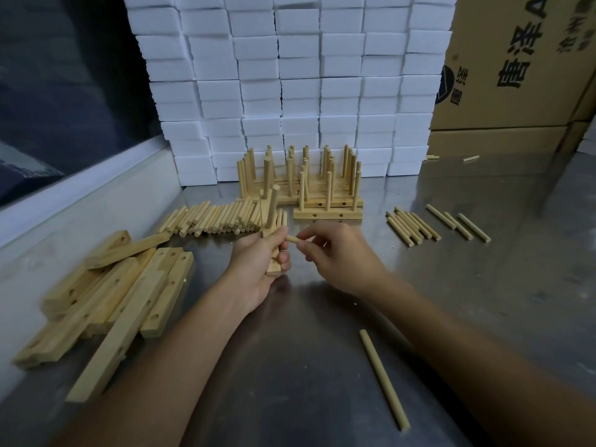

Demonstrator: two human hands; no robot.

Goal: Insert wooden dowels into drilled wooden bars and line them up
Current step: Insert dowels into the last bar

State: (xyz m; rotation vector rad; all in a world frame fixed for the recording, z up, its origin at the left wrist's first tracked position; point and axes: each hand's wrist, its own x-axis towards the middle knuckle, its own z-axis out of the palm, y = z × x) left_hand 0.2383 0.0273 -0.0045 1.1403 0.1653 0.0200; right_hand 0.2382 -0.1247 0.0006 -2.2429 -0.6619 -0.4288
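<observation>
Your left hand gripped a drilled bar, fingers curled round it, with one dowel already standing upright in it. Your right hand pinched a second dowel between thumb and fingertips, its end just beside your left thumb at the bar. Beyond your hands stood finished bars in rows. Left of your left hand lay a pile of loose dowels and empty bars on the table. One dowel lay beneath your right forearm.
</observation>
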